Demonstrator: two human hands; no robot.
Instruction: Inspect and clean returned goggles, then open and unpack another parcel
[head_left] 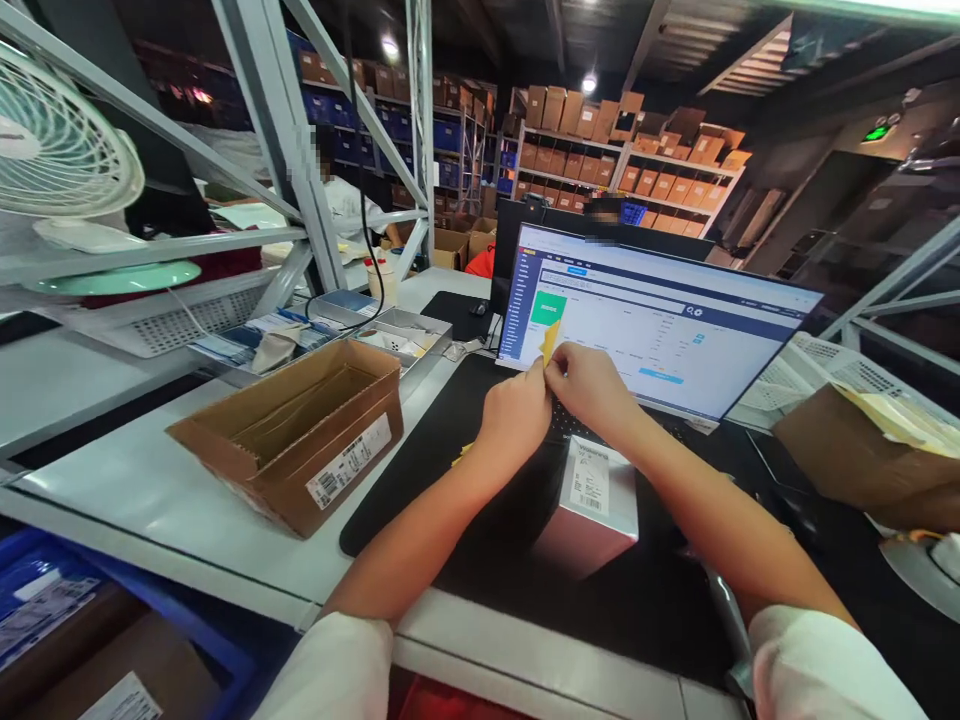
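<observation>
In front of the lit monitor, my left hand and my right hand meet with their fingertips pinched together. A small yellow slip of paper sticks up from between them, gripped by both. Whether it is a label or a sticky note I cannot tell. Below my hands a white box with a printed label on its top stands upright on the black desk mat. More yellow paper shows partly behind my left forearm. A keyboard is mostly covered by my hands.
An open brown carton sits left of the mat, near a grey tray of small items. At right are another carton and a dark mouse. A fan stands at upper left. Another person is beyond the metal frame.
</observation>
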